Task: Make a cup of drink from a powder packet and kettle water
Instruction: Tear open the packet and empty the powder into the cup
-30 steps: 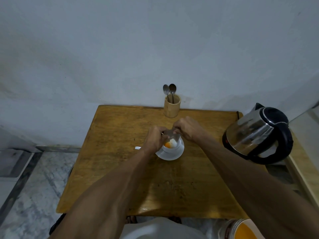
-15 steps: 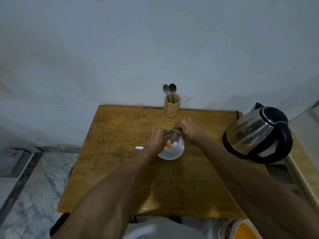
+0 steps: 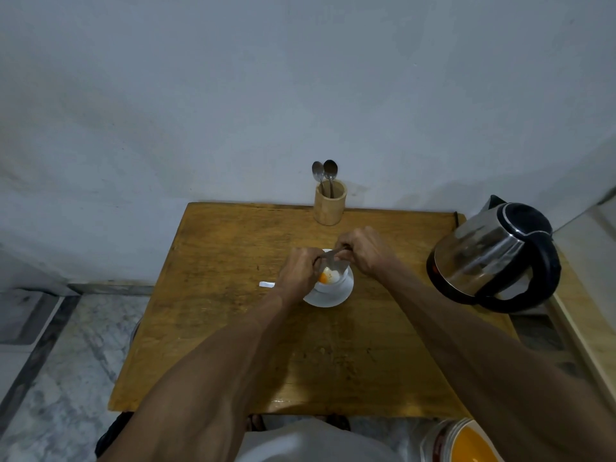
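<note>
Over the cup [image 3: 328, 283], left hand [image 3: 300, 270] and right hand [image 3: 365, 250] pinch the light, floppy packet [image 3: 333, 256]; hold its corners.

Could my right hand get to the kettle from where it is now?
Probably yes: the kettle stands uncovered off the table's right edge, nothing between, but the right hand and left hand are holding the packet over the cup.

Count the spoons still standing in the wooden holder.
2. Both spoons stand bowls up in the wooden holder at the table's far edge, side by side; any shorter one inside would be hidden.
</note>
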